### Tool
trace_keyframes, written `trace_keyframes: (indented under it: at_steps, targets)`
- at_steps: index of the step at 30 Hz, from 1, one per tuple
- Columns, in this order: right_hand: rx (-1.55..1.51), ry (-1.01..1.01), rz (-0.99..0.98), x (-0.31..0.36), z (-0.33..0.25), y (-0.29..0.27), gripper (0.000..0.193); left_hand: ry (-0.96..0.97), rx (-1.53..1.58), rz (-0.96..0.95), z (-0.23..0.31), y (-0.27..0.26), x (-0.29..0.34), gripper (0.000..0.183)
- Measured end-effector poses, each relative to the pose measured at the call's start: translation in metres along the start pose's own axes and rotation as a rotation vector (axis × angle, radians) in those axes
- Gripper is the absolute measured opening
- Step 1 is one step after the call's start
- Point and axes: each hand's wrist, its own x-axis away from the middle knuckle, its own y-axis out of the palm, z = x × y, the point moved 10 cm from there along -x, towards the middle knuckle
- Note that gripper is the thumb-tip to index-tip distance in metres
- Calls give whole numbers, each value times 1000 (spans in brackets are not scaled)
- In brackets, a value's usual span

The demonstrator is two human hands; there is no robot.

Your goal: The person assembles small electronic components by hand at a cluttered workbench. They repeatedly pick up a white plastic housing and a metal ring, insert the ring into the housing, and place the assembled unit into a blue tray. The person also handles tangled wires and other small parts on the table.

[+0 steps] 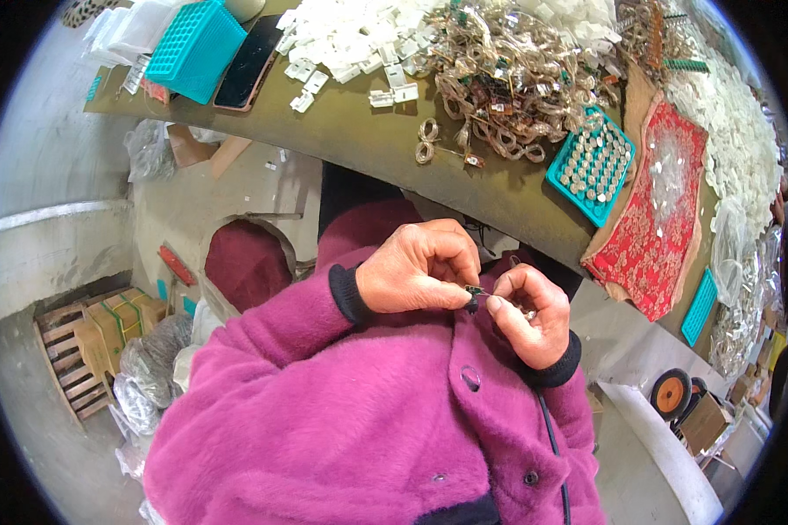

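In front of my chest, my left hand point(420, 267) is closed, thumb and fingers pinching a small dark green circuit board point(474, 290). Close beside it, my right hand point(534, 317) is also closed, its thumb and forefinger gripping a thin wire by the board. A bit of coiled clear wire point(527, 312) shows inside its curled fingers. Beyond the hands, a big tangled heap of clear coiled wires with small boards point(508, 79) lies on the table. One separate wire coil point(426, 142) with a small board on its end rests nearer the table's front edge.
White plastic housings point(350, 39) are piled on the table point(324, 122), near a phone point(248, 70) and stacked teal trays point(197, 48). A teal tray of round metal cells point(594, 166) sits beside a red patterned cloth point(657, 210). On the floor stand a pallet point(61, 337) and cartons.
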Motion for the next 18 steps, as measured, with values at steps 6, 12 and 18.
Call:
trace_keyframes:
  at_steps: [6,12,18]
  targets:
    - [-44,-131,24,-16,-11,6,13,67,-130,50,21,-14,-2,19]
    - [-70,-160,55,-29,-19,9,14,325,-594,43,64,-14,-5,26]
    - [-131,-259,203,-35,-26,-5,13,408,-837,257,107,-59,-9,30]
